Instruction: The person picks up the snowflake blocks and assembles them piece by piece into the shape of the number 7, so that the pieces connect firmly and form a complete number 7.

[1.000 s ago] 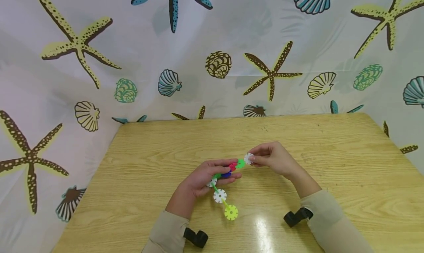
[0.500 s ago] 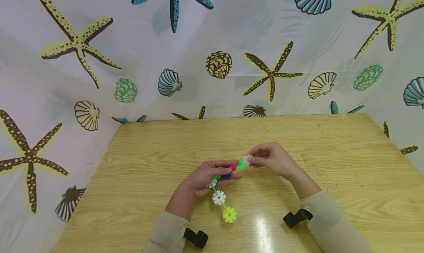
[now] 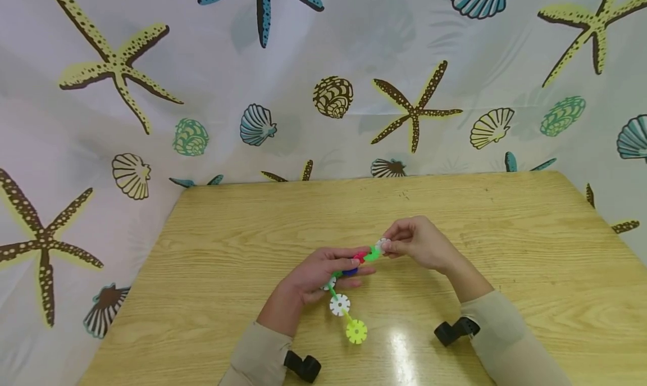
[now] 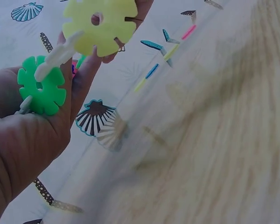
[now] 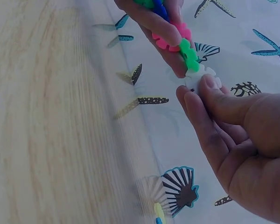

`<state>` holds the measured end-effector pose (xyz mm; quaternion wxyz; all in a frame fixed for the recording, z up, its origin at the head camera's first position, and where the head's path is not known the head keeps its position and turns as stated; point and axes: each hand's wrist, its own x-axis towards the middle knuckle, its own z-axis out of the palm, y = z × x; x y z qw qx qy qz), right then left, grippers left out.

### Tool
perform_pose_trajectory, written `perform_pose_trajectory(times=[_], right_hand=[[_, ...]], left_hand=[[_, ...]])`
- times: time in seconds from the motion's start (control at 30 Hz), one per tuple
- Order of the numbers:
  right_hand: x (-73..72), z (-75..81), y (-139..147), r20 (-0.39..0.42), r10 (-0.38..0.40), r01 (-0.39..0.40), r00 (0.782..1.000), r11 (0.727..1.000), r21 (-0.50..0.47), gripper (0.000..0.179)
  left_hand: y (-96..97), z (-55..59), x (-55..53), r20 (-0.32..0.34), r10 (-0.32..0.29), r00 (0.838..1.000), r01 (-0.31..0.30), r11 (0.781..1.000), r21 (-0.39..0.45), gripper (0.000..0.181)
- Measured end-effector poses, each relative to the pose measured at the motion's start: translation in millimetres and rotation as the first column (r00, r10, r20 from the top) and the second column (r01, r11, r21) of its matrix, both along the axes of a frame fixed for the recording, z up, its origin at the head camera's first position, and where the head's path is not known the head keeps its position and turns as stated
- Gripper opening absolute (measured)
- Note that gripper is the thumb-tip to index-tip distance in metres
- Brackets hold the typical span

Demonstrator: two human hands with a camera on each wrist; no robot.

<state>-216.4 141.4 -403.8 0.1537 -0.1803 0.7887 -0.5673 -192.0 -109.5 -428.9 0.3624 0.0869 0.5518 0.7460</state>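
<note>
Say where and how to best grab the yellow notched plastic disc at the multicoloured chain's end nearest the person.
Probably pinch the yellow disc across its flat faces at the near rim, coming from the person's side: that edge looks free, while the far rim joins the chain.

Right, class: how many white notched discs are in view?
3: end white disc pinched by the right hand; middle white disc at the left hand; lower white disc nearest the yellow disc. Others may be hidden.

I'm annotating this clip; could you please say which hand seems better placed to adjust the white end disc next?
Probably the right hand: it pinches that white end disc, while the left hand holds the chain further along, by the pink disc.
</note>
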Motion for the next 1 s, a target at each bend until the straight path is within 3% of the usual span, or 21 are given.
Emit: perform_pose_trajectory(times=[0.5,1.0], right_hand=[[1.4,-1.2,-1.4,-0.021,0.014,-0.014,1.000,1.000,0.015,0.008],[-0.4,-2.5,3.8,0.028,0.055,-0.054,0.998,0.998,-0.029,0.009]], left_hand=[[2.8,-3.1,1.6,-0.066,-0.020,0.998,0.018,0.999,-0.030,0.044],[4.5,-0.3,1.7,-0.077,-0.026,0.997,0.021,0.998,-0.060,0.043]])
